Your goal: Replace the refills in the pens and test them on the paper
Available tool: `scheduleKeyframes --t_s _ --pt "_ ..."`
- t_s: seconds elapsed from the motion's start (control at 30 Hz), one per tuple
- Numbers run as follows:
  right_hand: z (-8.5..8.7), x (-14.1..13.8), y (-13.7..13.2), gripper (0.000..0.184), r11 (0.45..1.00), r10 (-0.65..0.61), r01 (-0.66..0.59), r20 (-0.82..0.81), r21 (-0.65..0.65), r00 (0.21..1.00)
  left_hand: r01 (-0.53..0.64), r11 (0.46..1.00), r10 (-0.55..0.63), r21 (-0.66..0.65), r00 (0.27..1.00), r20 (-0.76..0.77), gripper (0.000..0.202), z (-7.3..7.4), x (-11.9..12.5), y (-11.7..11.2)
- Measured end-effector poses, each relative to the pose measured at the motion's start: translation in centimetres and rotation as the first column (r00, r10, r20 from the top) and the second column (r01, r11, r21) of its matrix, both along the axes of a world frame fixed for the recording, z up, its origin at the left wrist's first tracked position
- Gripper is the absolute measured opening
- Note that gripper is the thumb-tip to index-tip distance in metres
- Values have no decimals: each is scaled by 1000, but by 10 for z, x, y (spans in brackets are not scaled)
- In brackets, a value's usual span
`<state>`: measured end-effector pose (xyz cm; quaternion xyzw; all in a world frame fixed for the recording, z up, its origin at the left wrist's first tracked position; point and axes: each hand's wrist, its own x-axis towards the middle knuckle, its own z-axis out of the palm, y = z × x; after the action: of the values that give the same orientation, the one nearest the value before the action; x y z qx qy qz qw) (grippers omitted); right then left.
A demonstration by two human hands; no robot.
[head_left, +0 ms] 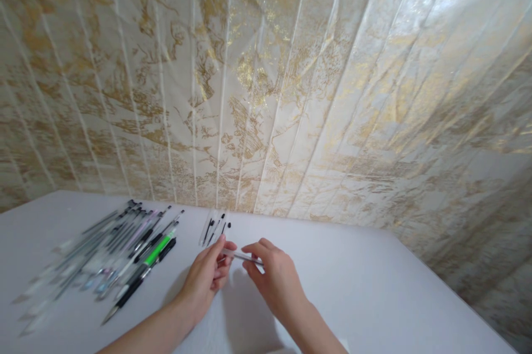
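My left hand and my right hand meet over a white table, both pinching the same thin clear pen barrel, which lies nearly level between them. The left fingers grip its left end and the right fingers its right end. Just beyond the hands lie a few clear pen parts with black tips. To the left of my left hand spreads a heap of pens, mostly black and clear, with one green pen on its right side.
A wall covered in shiny cream and gold patterned sheeting rises right behind the table's far edge. The table's right edge runs diagonally toward the lower right corner. Bright glare shows at the top right.
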<state>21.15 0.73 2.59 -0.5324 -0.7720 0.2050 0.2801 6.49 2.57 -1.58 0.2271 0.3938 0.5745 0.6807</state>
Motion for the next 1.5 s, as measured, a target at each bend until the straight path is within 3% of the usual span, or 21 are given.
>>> scheduleKeyframes --t_s 0.17,0.3,0.47,0.67,0.8,0.93,1.03,1.13,1.23,1.33,1.5 --pt "31 14 -5 20 1000 6 -16 396 21 918 -21 1000 22 -14 998 58 43 -3 1 0" --pt "30 18 -6 24 998 37 -53 546 14 837 15 998 -17 59 999 29 45 -3 0 -3" --pt "7 9 0 20 992 91 -120 481 30 872 -43 985 55 166 996 -72 39 0 -1 -4" --pt "-14 -5 4 26 999 21 -31 273 35 962 -118 960 163 256 973 -165 39 2 -8 7" --pt "-10 -4 2 26 999 9 -6 57 -52 998 -147 950 186 276 975 -120 38 8 -12 8" --pt "7 4 2 19 999 -27 24 -58 -49 998 -87 988 83 131 996 31 32 2 -9 6" --pt "21 11 1 14 995 -83 79 61 61 995 -6 999 2 48 995 100 29 -4 -3 3" --pt "32 18 -1 11 986 -133 100 275 131 952 7 998 -12 57 995 97 31 -5 -1 2" --pt "37 22 -3 9 992 -116 91 397 82 910 -51 995 46 90 997 57 35 -2 -4 5" --pt "40 21 -6 7 998 -48 60 403 -16 914 -81 991 83 108 997 -12 39 2 -8 7" --pt "42 20 -9 8 995 -50 80 395 -60 917 -30 995 32 99 999 -23 48 7 -5 4"
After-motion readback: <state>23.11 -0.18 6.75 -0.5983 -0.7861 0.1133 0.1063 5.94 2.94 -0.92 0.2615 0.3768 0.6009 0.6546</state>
